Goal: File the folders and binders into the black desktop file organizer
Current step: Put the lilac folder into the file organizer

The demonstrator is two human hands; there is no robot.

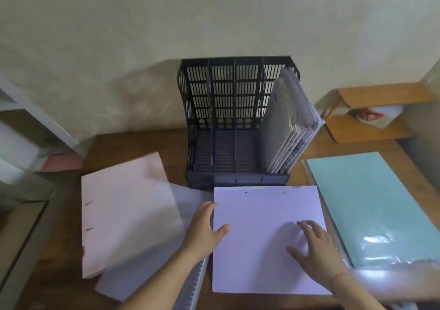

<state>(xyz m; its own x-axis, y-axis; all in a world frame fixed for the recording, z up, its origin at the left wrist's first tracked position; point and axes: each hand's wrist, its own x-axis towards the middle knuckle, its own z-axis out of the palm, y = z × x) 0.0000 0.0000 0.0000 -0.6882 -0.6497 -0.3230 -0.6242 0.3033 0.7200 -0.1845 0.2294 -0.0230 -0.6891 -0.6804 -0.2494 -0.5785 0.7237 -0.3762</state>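
The black desktop file organizer [204,110] stands at the back of the wooden table, its rightmost slot holding several grey-white folders [289,124]; the other slots hold nothing. In front of it lies a lilac folder [259,250] with two rivets near its far edge. My left hand [204,228] grips the folder's left edge, thumb on top. My right hand [316,250] lies flat on its right half, fingers spread. A pink binder [123,214] lies to the left, over a clear sleeve [152,257]. A teal folder [371,205] in clear plastic lies at the right.
The wooden table [59,250] runs to a drop at the left. A small wooden shelf [371,117] stands at the back right beside the organizer. A white shelf unit [28,129] stands at the far left. The wall is close behind the organizer.
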